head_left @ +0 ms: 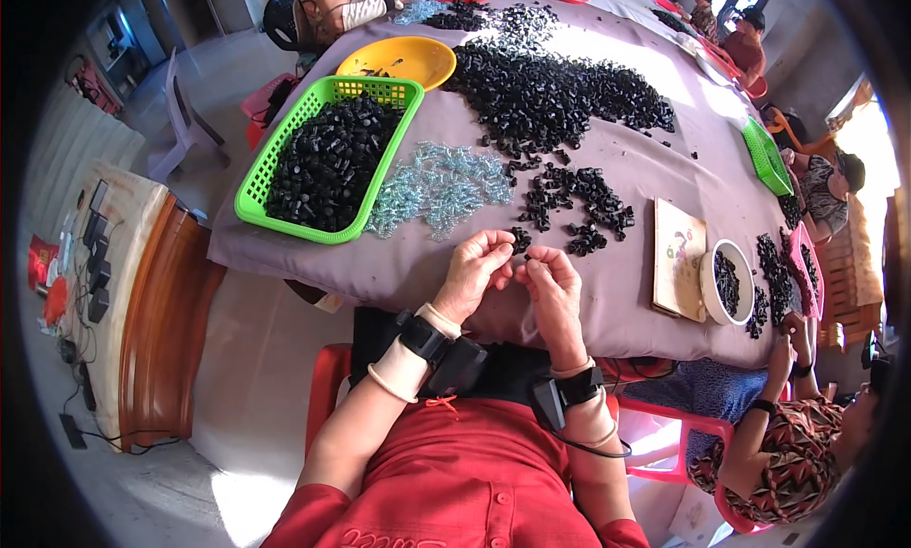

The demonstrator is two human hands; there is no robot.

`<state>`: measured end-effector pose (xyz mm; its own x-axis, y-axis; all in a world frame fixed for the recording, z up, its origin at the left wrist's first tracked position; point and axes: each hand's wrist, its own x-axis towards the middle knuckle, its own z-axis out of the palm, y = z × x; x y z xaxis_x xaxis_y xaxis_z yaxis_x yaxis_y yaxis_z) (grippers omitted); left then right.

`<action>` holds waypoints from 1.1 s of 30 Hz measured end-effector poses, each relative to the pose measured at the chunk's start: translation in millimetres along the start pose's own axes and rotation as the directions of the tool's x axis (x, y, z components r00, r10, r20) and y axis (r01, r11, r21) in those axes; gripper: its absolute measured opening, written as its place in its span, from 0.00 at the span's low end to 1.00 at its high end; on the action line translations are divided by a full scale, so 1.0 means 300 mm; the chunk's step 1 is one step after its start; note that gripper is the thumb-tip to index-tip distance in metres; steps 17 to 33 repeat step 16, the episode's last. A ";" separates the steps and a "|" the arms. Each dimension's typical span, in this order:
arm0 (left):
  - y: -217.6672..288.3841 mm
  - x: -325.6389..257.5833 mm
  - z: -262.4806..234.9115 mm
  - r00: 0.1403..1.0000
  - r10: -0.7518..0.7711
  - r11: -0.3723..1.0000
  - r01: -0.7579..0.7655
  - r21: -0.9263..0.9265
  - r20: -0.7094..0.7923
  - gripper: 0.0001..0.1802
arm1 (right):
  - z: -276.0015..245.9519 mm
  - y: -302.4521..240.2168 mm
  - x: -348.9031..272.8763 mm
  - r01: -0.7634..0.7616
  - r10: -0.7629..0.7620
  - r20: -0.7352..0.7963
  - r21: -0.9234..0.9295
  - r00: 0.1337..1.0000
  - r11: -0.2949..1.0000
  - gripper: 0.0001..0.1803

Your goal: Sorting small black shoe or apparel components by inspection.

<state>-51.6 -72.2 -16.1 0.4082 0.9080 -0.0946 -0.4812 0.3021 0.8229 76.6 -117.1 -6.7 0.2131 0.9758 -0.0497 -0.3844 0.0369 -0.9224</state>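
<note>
Red shirt point(455, 482) fills the bottom centre of the head view, with black wrist devices strapped on both forearms. Left hand point(472, 273) and right hand point(553, 287) are held together at frame centre, over the table edge. A small black cap point(528, 257) is pinched in the right fingertips; the left fingers are curled right against it, whether anything is held there cannot be told. Just above, loose black caps point(579, 202) and clear pieces point(436, 187) are spread on the grey cloth point(408, 263). A green basket point(254, 202) of caps is seen upper left, a yellow bowl point(418, 59) above it. A white bowl point(707, 292) and another person's hands point(792, 339) are seen at right.
</note>
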 end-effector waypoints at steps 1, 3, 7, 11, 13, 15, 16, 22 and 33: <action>0.000 0.000 0.000 1.000 -0.001 1.000 0.001 0.002 0.000 0.08 | 0.000 0.012 -0.001 -0.017 0.017 -0.003 0.012 1.000 1.000 0.08; 0.000 -0.001 -0.002 1.000 -0.014 1.000 0.014 0.018 -0.001 0.07 | 0.004 0.019 0.001 0.010 -0.010 -0.003 0.016 1.000 1.000 0.08; 0.000 -0.001 0.002 1.000 -0.021 0.999 0.020 0.029 0.004 0.07 | 0.024 0.020 -0.004 0.061 -0.062 -0.042 -0.039 0.997 0.997 0.06; 0.002 -0.002 0.003 1.000 0.006 0.998 -0.007 0.058 0.010 0.07 | 0.027 0.018 -0.004 0.060 -0.062 -0.035 -0.063 0.997 0.996 0.05; 0.002 -0.001 0.004 1.000 0.012 0.997 -0.013 0.072 0.010 0.07 | 0.020 0.029 0.000 0.084 -0.084 0.003 -0.088 0.996 0.993 0.05; 0.005 -0.001 0.003 1.000 -0.001 0.996 -0.001 0.091 0.022 0.08 | 0.018 0.032 0.000 0.087 -0.087 -0.005 -0.095 0.996 0.992 0.06; 0.007 -0.002 -0.002 1.000 -0.013 0.994 0.011 0.108 0.019 0.08 | 0.019 0.033 -0.001 0.090 -0.091 -0.012 -0.101 0.996 0.991 0.06; 0.007 -0.002 -0.002 1.000 -0.013 0.994 0.011 0.108 0.019 0.08 | 0.019 0.033 -0.001 0.090 -0.091 -0.012 -0.101 0.996 0.991 0.06; 0.007 -0.002 -0.002 1.000 -0.013 0.994 0.011 0.108 0.019 0.08 | 0.019 0.033 -0.001 0.090 -0.091 -0.012 -0.101 0.996 0.991 0.06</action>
